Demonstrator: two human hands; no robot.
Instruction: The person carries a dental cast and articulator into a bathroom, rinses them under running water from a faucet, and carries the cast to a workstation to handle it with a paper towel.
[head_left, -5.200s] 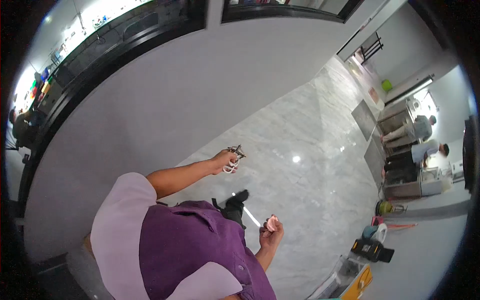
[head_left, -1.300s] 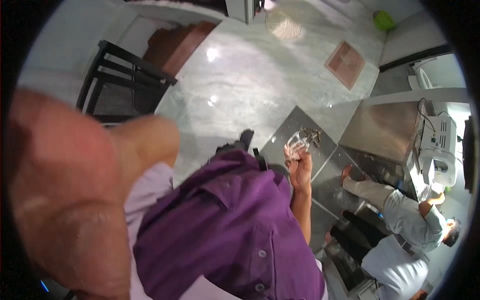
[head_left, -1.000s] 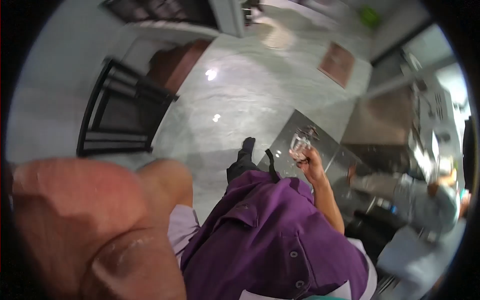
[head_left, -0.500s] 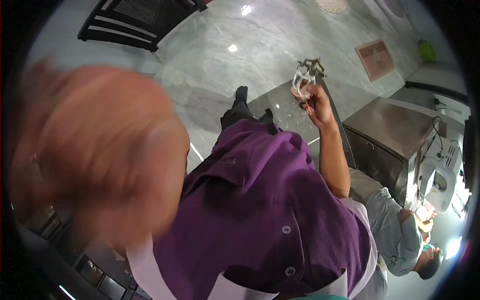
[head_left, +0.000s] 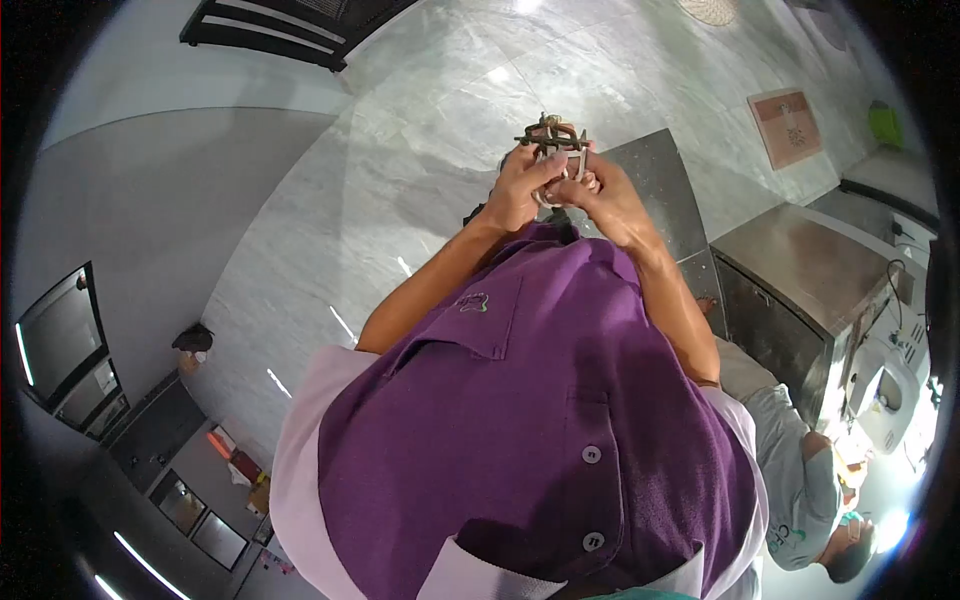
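A small frame of dark, brassy metal bars with white parts (head_left: 556, 137), which looks like a dental articulator, is held up in front of my body. My left hand (head_left: 514, 192) grips its left side, thumb laid toward the middle. From the other side my right hand (head_left: 608, 200) closes on it with bent fingers. Both hands nearly meet at its near end and cover part of it. The fine shape of the white parts is too small to make out.
Beneath my hands lies a dark mat (head_left: 655, 190) on grey tiles. A steel cabinet (head_left: 790, 260) stands at right, with a white machine (head_left: 885, 390) on the counter beyond. At lower right is another person (head_left: 800, 475). A pink scale-like square (head_left: 785, 128) lies on the floor.
My left hand, blurred close to the camera before, has moved down and out onto the articulator. My right hand has brought the articulator left, toward the middle.
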